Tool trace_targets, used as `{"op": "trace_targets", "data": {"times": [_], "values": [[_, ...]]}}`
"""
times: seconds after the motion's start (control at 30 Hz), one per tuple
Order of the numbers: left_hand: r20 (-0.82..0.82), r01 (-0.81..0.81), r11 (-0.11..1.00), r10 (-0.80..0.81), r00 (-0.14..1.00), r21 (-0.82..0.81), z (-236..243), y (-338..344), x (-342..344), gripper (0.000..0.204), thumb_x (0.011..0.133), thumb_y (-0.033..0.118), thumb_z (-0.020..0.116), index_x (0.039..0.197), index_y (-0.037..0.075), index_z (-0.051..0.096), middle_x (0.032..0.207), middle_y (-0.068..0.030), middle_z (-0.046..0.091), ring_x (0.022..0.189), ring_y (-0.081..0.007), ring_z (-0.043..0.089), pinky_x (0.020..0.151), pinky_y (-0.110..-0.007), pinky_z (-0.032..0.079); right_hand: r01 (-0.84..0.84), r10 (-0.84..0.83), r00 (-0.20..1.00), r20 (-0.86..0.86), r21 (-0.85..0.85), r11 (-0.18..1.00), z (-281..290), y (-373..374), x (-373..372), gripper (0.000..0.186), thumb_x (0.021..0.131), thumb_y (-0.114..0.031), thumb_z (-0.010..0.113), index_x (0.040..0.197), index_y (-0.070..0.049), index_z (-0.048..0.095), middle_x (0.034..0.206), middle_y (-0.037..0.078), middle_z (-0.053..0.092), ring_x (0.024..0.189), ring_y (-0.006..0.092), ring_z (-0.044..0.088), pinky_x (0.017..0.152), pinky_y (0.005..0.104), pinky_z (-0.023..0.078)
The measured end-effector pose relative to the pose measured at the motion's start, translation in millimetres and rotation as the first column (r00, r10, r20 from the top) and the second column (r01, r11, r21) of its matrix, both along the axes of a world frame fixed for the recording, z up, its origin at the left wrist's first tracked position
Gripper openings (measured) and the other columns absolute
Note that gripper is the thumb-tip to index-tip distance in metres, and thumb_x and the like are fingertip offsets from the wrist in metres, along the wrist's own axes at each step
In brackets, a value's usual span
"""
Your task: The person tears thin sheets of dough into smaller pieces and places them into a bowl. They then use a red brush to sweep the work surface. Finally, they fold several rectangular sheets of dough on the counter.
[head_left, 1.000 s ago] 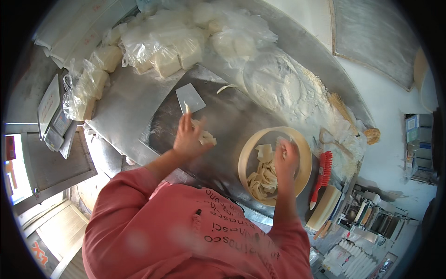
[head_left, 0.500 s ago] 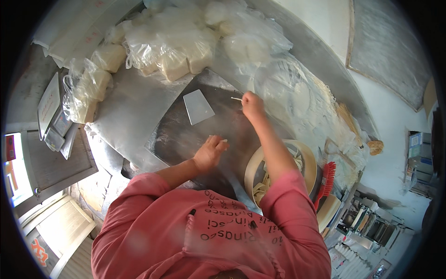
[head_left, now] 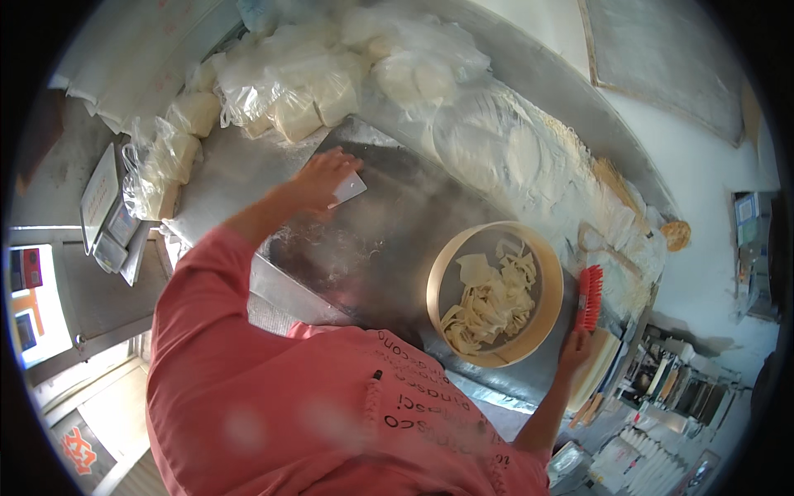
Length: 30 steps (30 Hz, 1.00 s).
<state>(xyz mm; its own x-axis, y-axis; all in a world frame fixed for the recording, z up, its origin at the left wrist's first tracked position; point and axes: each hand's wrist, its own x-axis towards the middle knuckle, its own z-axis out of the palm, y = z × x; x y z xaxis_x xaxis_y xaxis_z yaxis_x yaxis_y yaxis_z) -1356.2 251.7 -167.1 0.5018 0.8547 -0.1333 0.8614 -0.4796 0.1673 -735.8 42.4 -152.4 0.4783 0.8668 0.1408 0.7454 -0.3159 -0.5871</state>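
My left hand lies over the pale scraper at the back of the dark board, fingers spread and touching it, partly covering it. At the right, my right hand is closed on the handle of the red bristled brush, which points away from me. Between my hands, nearer the right one, a round wooden-rimmed sieve holds a loose heap of pale dough pieces.
Plastic bags of pale blocks line the back. Flour and a straw brush lie along the right. A scale stands left, and a rack of tools sits at lower right.
My left hand has moved up onto the scraper. My right hand has gone from the sieve, via the board's back, down to take hold of the red brush. The dough scraps have left the board.
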Motion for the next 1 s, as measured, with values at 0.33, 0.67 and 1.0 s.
{"op": "trace_targets", "data": {"times": [0.33, 0.67, 1.0], "values": [[-0.156, -0.124, 0.974, 0.095, 0.983, -0.188, -8.4, 3.0, -17.6, 0.055, 0.059, 0.037, 0.079, 0.099, 0.007, 0.055, 0.104, -0.0128, 0.053, 0.11, -0.031, 0.045, 0.096, -0.041, 0.035, 0.571, -0.23, 0.778, 0.585, -0.505, 0.647, -77.3, -23.5, 67.2, 0.053, 0.08, -0.043, 0.058, 0.117, -0.006, 0.048, 0.107, 0.023, 0.055, 0.105, 0.0388, 0.05, 0.092, 0.0506, 0.038], [-0.061, -0.548, 0.829, 0.544, 0.837, -0.112, 0.6, -91.3, -15.3, 0.072, 0.06, 0.036, 0.078, 0.118, 0.01, 0.043, 0.115, -0.0128, 0.05, 0.111, -0.0305, 0.047, 0.095, -0.042, 0.036, 0.424, -0.196, 0.856, 0.478, -0.433, 0.796, -67.2, 2.2, 30.1, 0.041, 0.086, -0.035, 0.053, 0.108, -0.002, 0.048, 0.102, 0.023, 0.057, 0.095, 0.0405, 0.056, 0.081, 0.0488, 0.045], [0.052, -0.724, 0.572, 0.77, 0.636, 0.385, -26.7, -72.9, -92.1, 0.038, 0.085, 0.029, 0.053, 0.112, 0.003, 0.055, 0.106, -0.0185, 0.058, 0.102, -0.0322, 0.056, 0.084, -0.044, 0.046, 0.327, -0.34, 0.906, -0.252, -0.093, 0.941, -48.7, -52.7, 6.5, 0.026, 0.086, -0.026, 0.06, 0.076, -0.005, 0.047, 0.055, 0.004, 0.048, 0.043, 0.0122, 0.046, 0.039, 0.0281, 0.039]]}}
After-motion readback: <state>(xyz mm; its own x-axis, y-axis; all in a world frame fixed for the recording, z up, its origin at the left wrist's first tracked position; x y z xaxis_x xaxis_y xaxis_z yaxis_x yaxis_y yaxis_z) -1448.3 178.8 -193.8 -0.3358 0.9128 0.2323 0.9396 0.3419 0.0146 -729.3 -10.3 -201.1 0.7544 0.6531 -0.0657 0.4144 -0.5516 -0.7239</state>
